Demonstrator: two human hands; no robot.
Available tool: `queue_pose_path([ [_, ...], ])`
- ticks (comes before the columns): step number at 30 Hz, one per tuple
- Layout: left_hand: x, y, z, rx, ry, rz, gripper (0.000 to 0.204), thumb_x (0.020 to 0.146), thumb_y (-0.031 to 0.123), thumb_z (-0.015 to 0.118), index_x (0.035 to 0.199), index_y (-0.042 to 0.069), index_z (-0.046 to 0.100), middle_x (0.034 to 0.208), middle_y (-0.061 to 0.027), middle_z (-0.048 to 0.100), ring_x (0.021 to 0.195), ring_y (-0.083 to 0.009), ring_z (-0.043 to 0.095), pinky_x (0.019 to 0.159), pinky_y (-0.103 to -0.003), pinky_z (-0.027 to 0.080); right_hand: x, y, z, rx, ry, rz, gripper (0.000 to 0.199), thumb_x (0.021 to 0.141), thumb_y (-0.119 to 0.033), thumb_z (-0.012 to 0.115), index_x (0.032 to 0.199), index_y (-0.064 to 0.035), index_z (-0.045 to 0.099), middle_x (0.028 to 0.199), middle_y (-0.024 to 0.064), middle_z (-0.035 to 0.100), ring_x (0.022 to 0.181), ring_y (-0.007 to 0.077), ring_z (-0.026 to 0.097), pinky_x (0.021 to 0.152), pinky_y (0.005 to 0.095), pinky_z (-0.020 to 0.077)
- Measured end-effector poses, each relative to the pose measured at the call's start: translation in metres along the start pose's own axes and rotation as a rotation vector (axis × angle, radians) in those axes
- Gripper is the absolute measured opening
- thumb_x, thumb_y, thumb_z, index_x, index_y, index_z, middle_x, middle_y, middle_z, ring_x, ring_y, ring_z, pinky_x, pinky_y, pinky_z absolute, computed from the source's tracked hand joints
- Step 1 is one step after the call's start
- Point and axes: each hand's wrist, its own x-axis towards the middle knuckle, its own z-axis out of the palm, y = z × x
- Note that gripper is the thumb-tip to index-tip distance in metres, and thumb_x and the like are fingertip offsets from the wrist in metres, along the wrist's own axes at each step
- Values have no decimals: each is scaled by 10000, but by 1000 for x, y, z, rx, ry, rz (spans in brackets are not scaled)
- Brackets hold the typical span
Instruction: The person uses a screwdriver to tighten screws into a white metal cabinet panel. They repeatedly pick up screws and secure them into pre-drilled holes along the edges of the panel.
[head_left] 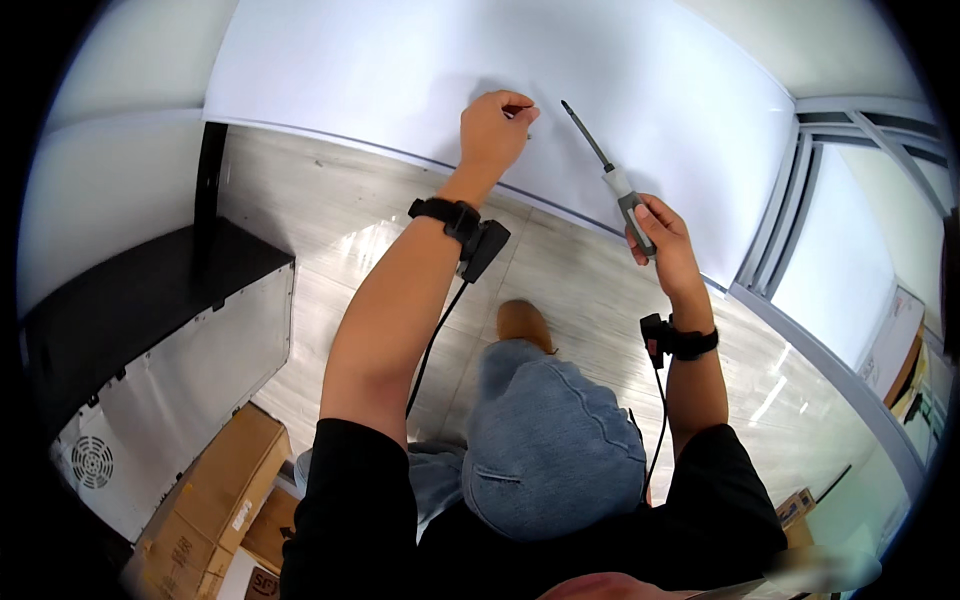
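A screwdriver (621,186) with a grey and white handle and a dark shaft is in my right hand (664,238), whose fingers wrap round the handle's lower end. Its tip points up and to the left, over the white tabletop (350,75). To the left of that tip, my left hand (493,130) is over the table near its front edge, thumb and fingers curled together in a pinch. Whatever may be between those fingertips is too small or too hidden to name.
Both wrists wear black straps with small dark modules and cables. At the left stand a metal cabinet with a black top (150,275) and cardboard boxes (215,490). A grey metal frame (790,205) borders the table's right end. Below lies a pale tiled floor (330,205).
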Motion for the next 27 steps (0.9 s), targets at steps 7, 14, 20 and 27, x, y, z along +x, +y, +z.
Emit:
queue_pose_path([
  [7,-70,-42,-104,-1068,-54,-416,221,886,173,625,1022,3,584,897,-39,631,750,-113,575,668,-226,495,6,-42,70,-282,-237,-33,298,875,-232,589,1068,-6,602,699,9,567,586,57,485,482,203,363],
  [14,-181,-109,-207,-1450,137,-314,156,929,121,541,1016,-4,574,944,-92,639,828,-155,621,763,-257,535,-6,-64,198,-661,-515,-118,335,852,-237,622,1090,-3,604,770,6,588,657,61,529,496,203,386],
  [20,-268,-169,-261,-1577,324,-165,136,930,131,541,953,4,583,918,-87,637,796,-149,616,750,-253,538,-46,-63,304,-944,-706,-261,307,844,-245,620,1062,-29,621,762,-6,574,653,67,528,488,209,388],
  [27,-354,-218,-287,-1662,462,-123,129,932,143,543,904,22,576,888,-68,623,781,-132,606,727,-227,541,-110,-43,385,-1241,-794,-446,256,852,-244,599,991,-32,631,662,-10,495,593,84,435,498,248,347],
])
